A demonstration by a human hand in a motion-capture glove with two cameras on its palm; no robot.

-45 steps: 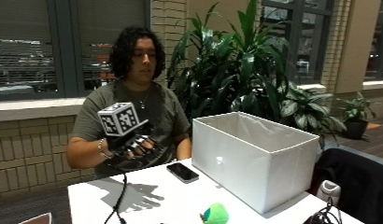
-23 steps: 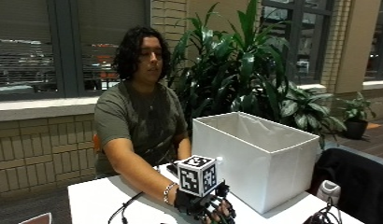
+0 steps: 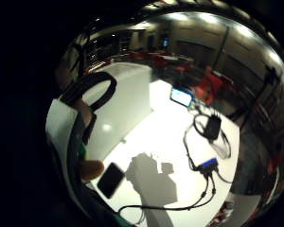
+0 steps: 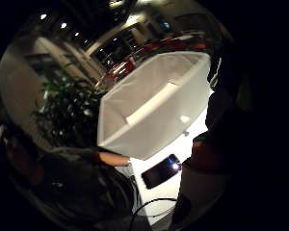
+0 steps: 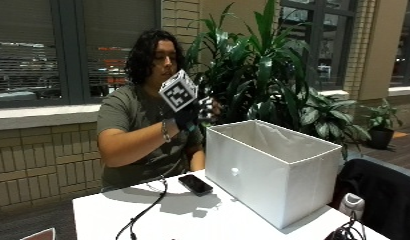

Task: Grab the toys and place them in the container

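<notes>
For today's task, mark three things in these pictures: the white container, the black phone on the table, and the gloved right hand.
White container (image 5: 258,170), outside view: its front wall.
Black phone (image 5: 195,184), outside view: middle of its screen.
Gloved right hand (image 5: 195,114), outside view: back of the glove, raised beside the container.

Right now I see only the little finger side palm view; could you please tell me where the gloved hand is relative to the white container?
Observer: The outside view shows the gloved right hand at chest height, higher than the container rim, near the end closest to the person.
Operator: Thank you; is anything inside it?
Observer: The thumb side view looks in: no toy in the part that shows.
Operator: Anything at the palm?
Observer: An orange and white object sits close to it.
</notes>
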